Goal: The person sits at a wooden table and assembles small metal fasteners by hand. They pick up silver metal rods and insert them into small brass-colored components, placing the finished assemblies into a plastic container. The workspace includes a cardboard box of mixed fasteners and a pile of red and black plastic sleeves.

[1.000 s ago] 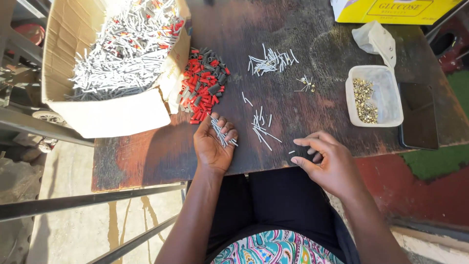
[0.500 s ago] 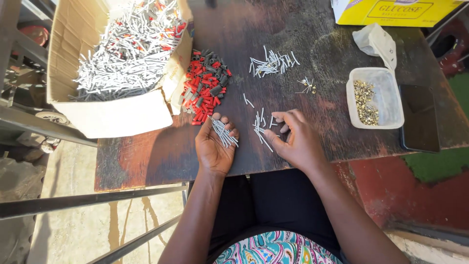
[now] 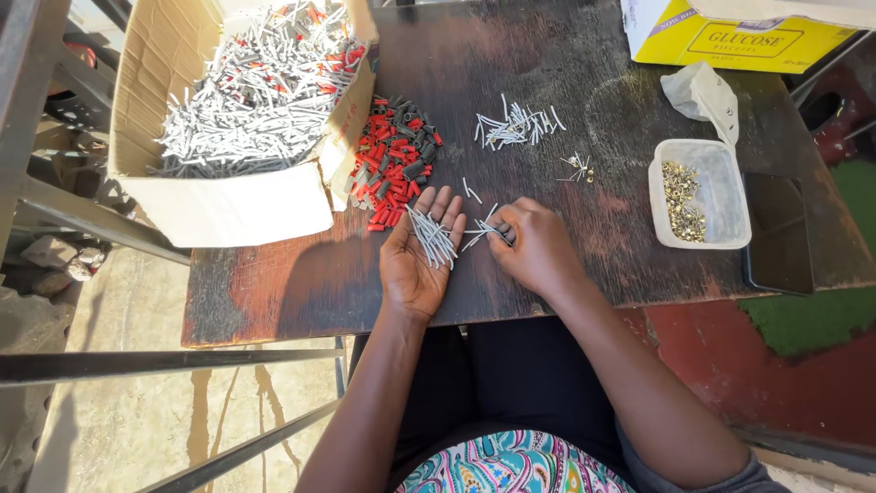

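My left hand lies palm up on the dark wooden table, with a bundle of thin grey pins resting across its fingers. My right hand sits just to its right, fingers pinched on a few more grey pins lying on the table. A second loose pile of grey pins lies farther back at the table's middle. Red and dark plastic sleeves form a heap just beyond my left hand.
A cardboard box full of grey pins stands at the left. A clear plastic tub with small brass parts is at the right, beside a dark tray. A yellow carton stands at the back right. Metal bars run lower left.
My right hand has moved left from the table's front edge to the small pile of pins beside my left hand and closed its fingers on some. The left hand stayed put, palm up.
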